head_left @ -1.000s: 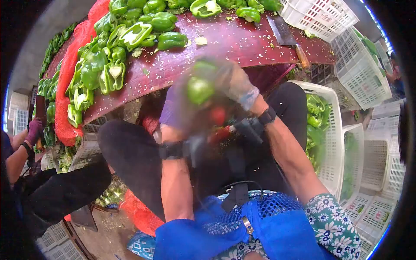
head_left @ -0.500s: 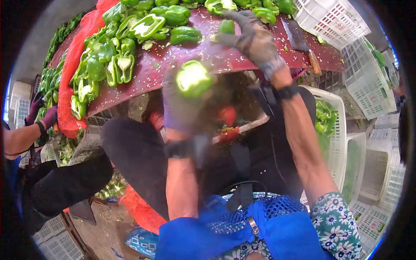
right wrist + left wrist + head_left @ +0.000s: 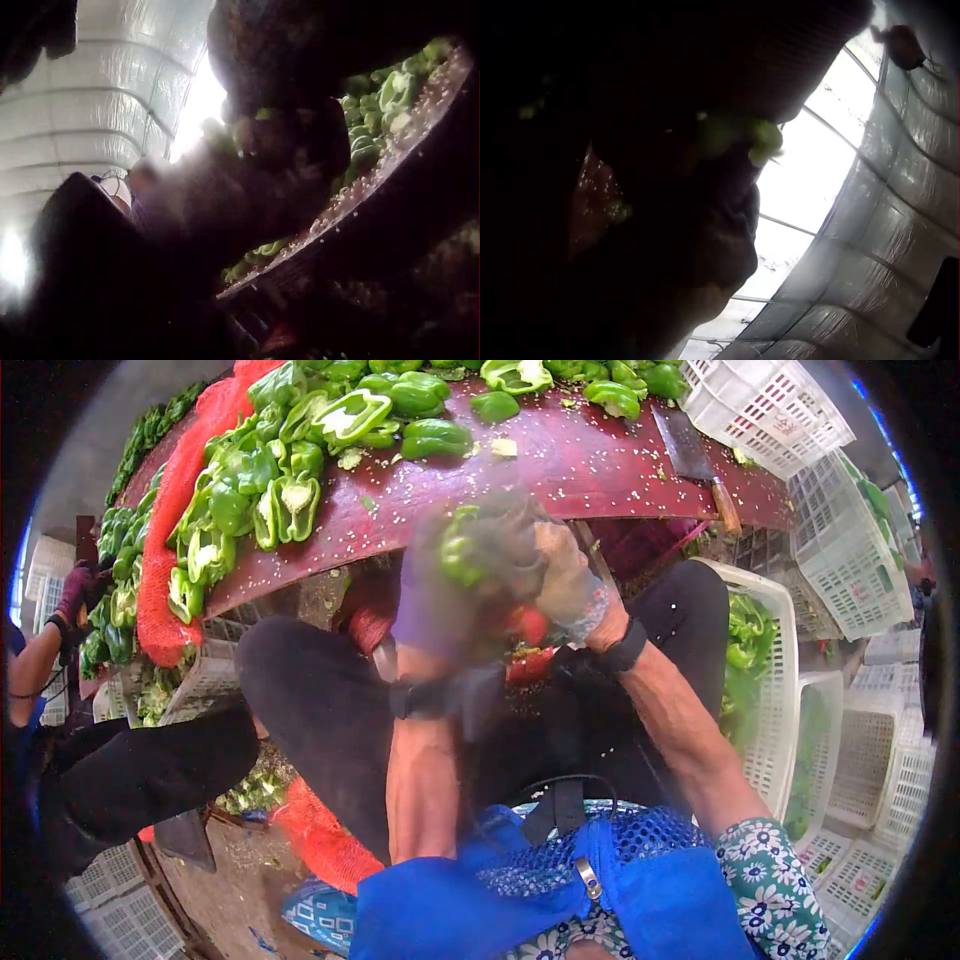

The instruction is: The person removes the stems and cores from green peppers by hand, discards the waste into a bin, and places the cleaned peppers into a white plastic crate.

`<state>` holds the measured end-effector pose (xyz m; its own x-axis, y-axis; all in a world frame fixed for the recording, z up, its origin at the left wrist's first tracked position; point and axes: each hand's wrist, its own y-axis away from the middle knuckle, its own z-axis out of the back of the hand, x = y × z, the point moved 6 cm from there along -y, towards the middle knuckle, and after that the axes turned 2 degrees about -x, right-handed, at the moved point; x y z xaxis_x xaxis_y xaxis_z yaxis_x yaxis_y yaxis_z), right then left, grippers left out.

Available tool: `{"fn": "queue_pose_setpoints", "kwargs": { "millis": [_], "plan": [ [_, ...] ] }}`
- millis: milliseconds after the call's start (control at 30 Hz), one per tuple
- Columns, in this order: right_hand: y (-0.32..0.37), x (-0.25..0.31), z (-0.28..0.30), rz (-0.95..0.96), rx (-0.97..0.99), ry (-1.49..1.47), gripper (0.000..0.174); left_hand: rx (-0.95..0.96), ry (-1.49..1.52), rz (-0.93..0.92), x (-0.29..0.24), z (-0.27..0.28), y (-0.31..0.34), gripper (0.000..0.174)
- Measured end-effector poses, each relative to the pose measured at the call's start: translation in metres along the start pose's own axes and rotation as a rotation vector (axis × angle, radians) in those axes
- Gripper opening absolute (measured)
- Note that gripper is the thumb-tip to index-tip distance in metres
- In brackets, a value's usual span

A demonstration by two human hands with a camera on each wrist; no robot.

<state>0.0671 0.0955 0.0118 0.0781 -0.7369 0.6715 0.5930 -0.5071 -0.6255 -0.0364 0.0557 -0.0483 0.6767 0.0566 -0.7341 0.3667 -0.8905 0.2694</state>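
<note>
Back from over the table (image 3: 600, 475) comes the right hand (image 3: 565, 575), now beside the left hand (image 3: 420, 605), while a pepper piece (image 3: 495, 407) lies on the far part of the boards. Between the hands, above the person's lap and just off the near edge, sits a green pepper (image 3: 463, 550). From here I see the left hand grasping it; the right hand's fingers blur against it, so I can't tell whether they grip. Farther left, cut peppers (image 3: 230, 510) heap beside red netting (image 3: 160, 590). Far right, a cleaver (image 3: 685, 450) lies near a white crate (image 3: 765, 410); nearer right stands a white bin (image 3: 775, 690) of green peppers.
</note>
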Motion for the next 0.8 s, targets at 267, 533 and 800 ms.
{"fn": "queue_pose_setpoints", "kwargs": {
  "millis": [267, 533, 800],
  "plan": [
    [-0.001, -0.003, 0.005, -0.181, -0.280, 0.143, 0.019, -0.098, -0.610, -0.424, 0.005, 0.009, -0.011, 0.037],
    [-0.008, -0.051, 0.021, -0.355, -0.309, -0.636, 0.033, 0.006, -0.497, -0.442, 0.000, -0.007, -0.008, 0.040],
    [-0.019, -0.049, 0.034, -0.264, -0.530, -0.849, 0.019, 0.232, 0.075, 0.033, 0.004, -0.036, 0.009, 0.051]
  ]
}}
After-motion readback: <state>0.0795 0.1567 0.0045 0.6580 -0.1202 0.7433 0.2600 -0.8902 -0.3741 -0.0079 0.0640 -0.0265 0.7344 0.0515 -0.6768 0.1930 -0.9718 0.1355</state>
